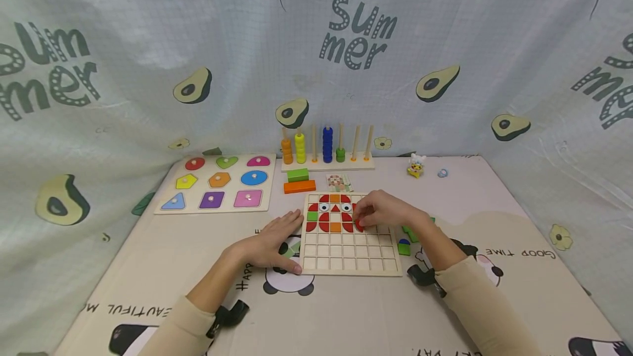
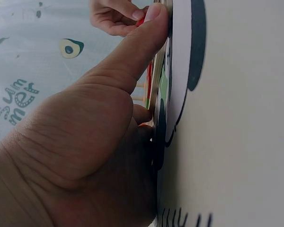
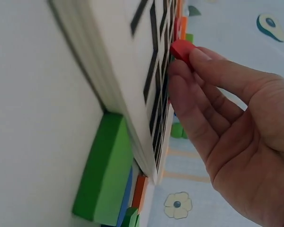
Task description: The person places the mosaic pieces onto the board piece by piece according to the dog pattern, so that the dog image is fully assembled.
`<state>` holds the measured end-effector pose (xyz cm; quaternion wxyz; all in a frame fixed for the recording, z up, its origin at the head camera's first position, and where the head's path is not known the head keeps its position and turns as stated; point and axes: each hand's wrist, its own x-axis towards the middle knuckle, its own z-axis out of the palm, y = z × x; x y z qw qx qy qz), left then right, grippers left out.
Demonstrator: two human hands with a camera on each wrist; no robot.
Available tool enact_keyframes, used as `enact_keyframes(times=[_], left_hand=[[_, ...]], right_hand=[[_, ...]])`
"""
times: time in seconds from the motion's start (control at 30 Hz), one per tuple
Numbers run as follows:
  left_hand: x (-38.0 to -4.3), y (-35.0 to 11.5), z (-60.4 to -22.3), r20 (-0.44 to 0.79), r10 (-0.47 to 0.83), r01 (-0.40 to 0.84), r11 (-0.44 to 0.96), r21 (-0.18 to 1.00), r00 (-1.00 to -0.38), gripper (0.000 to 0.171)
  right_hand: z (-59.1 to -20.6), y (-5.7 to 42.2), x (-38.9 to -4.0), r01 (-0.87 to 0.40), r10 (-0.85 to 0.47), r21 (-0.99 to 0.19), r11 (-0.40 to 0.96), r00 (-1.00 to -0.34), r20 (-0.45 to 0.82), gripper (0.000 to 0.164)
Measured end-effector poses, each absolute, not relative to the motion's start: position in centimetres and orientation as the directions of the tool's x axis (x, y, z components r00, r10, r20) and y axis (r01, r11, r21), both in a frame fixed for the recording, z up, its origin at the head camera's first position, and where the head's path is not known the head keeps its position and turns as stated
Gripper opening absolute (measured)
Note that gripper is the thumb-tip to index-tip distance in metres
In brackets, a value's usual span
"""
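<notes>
A wooden grid board (image 1: 350,263) lies in front of me, its upper rows partly filled with red, orange, green and eye-printed tiles. My right hand (image 1: 382,210) pinches a small red block (image 3: 181,50) with a curved edge between thumb and fingers, over the right side of the pattern. My left hand (image 1: 273,242) rests flat by the board's left edge, thumb and fingers spread along it. In the left wrist view its thumb overlaps the board's edge. Parts of the pattern are hidden behind my right hand.
Loose green blocks (image 3: 104,170) and a blue-and-green pair lie right of the board. Behind it are a pattern card (image 1: 339,183), an orange block (image 1: 299,187), a green block (image 1: 298,175) and a peg stacker (image 1: 327,166). A shape puzzle (image 1: 232,184) lies left; a small figurine (image 1: 416,166) stands right.
</notes>
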<state>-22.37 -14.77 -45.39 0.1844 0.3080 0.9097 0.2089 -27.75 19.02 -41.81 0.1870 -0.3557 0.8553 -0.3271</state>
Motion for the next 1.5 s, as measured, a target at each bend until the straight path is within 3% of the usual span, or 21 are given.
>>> enact_keyframes(times=[0.63,1.5], left_hand=[[-22.3,-14.7,-45.1,-0.197,0.634,0.474,0.718,0.509,-0.748,0.118],[-22.3,-14.7,-45.5,-0.204,0.639,0.484,0.72,0.497,-0.741,0.118]], right_hand=[[-42.3,18.7,-27.4,-0.483,-0.707,-0.658,0.578,-0.698,-0.109,0.015],[-42.7,18.9,-26.9,-0.541,-0.736,-0.627,0.56,-0.673,-0.077,0.017]])
